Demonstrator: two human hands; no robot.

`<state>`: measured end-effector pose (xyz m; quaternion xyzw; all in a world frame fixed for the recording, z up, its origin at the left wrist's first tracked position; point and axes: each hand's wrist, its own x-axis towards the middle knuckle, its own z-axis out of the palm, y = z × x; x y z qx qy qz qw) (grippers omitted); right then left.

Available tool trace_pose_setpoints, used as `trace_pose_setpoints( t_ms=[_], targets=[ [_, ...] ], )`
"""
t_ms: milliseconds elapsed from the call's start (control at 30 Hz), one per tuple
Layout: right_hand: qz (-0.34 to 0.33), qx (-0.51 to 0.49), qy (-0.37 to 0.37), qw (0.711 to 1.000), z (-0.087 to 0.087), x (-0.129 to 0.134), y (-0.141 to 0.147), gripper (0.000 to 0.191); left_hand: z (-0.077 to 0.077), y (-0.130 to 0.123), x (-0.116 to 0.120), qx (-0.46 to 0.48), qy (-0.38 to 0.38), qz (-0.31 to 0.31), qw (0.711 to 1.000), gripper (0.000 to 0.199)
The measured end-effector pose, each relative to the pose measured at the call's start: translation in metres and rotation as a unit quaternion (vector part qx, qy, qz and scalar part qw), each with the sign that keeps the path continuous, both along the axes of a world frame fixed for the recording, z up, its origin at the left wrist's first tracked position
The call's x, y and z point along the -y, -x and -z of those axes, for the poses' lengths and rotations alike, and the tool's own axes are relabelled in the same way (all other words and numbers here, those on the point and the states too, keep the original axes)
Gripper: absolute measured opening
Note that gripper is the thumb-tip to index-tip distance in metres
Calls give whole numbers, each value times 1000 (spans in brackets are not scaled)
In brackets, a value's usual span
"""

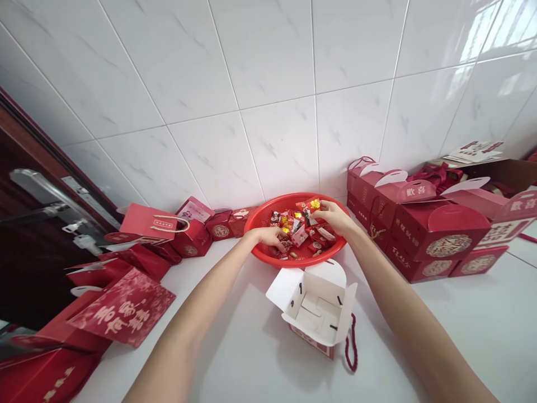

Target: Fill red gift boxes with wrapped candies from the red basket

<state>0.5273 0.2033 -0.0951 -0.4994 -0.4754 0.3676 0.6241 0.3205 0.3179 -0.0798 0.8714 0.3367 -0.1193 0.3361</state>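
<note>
Marbled white tiled wall (281, 140), dark door (25, 246), metal handle (44, 186), window reflection (478, 36) upper right

I'm having clear air above my left hand (272, 238) and right hand (334, 217), but wrapped sweets (299, 235) are crowding beneath them, the basket (268, 261) is ringing both, and the wall (281, 148) is standing just beyond. Stacked boxes (444, 238) are blocking my right hand's outer side. Nearer me, an open box (321, 316) is sitting between my arms (201, 305); bare white surface (239, 330) is lying left of it.
</note>
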Motion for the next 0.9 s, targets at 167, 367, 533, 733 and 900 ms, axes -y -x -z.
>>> trace_pose_setpoints(
  t_ms=[167, 367, 533, 733, 900],
  targets=[
    [3, 2, 2, 1000, 0, -1, -1, 29, -1, 0, -1, 126, 22, -19, 992, 19],
    [7, 0, 15, 1000, -5, 4, 1, 28, 2, -1, -6, 246, 7, -47, 968, 39],
    [-7, -10, 24, 1000, -7, 7, 3, 32, 10, -1, -15, 300, 3, -82, 950, 73],
    [-24, -25, 9, 999, -8, 6, 4, 35, 15, 1, -19, 338, 18, -122, 933, 104],
    [-62, -58, -3, 996, -11, 8, 5, 37, 9, 2, -19, 398, 18, -145, 906, 80]
  ],
)
